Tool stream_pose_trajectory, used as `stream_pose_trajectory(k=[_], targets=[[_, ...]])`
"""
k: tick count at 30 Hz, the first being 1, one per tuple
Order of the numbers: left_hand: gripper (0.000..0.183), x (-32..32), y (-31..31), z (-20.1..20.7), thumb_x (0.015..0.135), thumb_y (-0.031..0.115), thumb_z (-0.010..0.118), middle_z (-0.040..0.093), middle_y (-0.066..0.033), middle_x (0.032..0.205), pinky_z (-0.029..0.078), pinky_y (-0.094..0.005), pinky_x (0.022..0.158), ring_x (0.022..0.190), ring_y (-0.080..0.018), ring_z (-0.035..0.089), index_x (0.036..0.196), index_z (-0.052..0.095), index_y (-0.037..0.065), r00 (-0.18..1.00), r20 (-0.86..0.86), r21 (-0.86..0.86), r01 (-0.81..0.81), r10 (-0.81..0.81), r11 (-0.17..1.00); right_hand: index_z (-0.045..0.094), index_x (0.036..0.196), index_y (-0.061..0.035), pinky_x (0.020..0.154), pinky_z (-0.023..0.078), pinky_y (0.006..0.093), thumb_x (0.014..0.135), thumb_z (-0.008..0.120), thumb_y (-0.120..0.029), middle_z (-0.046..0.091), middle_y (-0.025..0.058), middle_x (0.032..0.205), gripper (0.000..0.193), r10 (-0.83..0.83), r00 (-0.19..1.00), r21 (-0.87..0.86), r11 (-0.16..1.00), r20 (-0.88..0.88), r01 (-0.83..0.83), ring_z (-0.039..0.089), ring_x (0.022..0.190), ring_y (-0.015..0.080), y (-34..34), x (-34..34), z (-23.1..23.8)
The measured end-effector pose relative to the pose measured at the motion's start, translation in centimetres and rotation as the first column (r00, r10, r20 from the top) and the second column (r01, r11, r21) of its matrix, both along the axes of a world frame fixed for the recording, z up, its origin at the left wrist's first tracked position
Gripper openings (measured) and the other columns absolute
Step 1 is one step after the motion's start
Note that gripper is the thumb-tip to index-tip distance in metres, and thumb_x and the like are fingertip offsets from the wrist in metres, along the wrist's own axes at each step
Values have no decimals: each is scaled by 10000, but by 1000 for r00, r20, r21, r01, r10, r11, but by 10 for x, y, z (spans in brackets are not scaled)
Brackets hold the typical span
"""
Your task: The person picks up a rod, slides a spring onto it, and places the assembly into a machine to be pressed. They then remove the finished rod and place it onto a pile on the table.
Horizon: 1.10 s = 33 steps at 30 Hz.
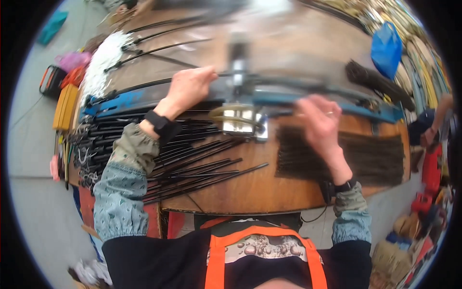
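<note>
My left hand [190,88] is closed, its fingers pinched at a thin black rod [137,86] that runs along a long blue metal beam [127,102]. My right hand [320,120] is smeared by motion, its fingers curled in beside the beam's right half; what they hold, if anything, is not clear. Between the hands sits a metal clamping fixture [238,120] with a shiny block and a yellowish curved tube across it. A blurred upright metal part [238,60] rises behind the fixture.
Many black rods with hooked ends [110,139] lie on the left of the wooden table [240,192]. A bundle of dark thin rods [346,156] lies on the right. White pieces [106,60] are piled at the far left. A blue bag [386,48] stands at the far right.
</note>
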<state>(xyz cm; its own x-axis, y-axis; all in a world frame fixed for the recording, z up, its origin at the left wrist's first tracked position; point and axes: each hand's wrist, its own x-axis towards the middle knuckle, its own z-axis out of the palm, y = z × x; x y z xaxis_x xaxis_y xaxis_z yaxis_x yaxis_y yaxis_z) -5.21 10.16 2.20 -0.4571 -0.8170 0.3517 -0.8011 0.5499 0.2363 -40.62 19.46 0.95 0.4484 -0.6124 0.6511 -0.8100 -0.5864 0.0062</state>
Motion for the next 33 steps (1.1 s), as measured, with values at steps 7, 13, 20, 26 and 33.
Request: stream_pose_trajectory(k=[7,13,20,26,33], targets=[[136,-4,9,2,930,213,565,642,-183,796,477,-500,633,775,-416,616,907,577,80,996,67,8,-54,54,998,665,1094,-60,850,385,365,839,706,-133,691,53,906,269,-14,990,99,995,144,0,607,913,221,17,14,-4],[151,-6,3,-9,935,244,559,654,-147,763,497,-476,607,741,-367,645,867,578,110,999,37,-51,-11,13,999,645,1027,-37,729,460,375,862,690,-143,629,124,794,201,101,876,271,929,472,-254,608,854,293,-1,24,-36],[85,2,-13,-18,939,183,567,632,-144,815,474,-486,605,741,-390,607,972,590,107,988,75,-296,149,-133,944,630,992,-50,710,478,397,792,763,-221,631,132,878,294,-64,974,578,812,218,-76,604,823,322,11,12,-32],[111,71,-45,-36,875,158,637,619,-104,766,467,-428,659,715,-321,614,950,617,79,775,-334,-596,267,-536,757,621,828,-71,694,442,353,763,775,-228,592,75,794,229,177,983,327,927,56,-186,565,777,268,84,28,-30],[179,36,199,-17,841,273,678,548,-61,856,409,-428,723,818,-254,545,890,602,119,917,397,95,-80,37,992,670,850,-12,712,451,369,817,700,-89,577,113,782,89,127,950,549,791,286,-271,557,768,297,70,24,-40]])
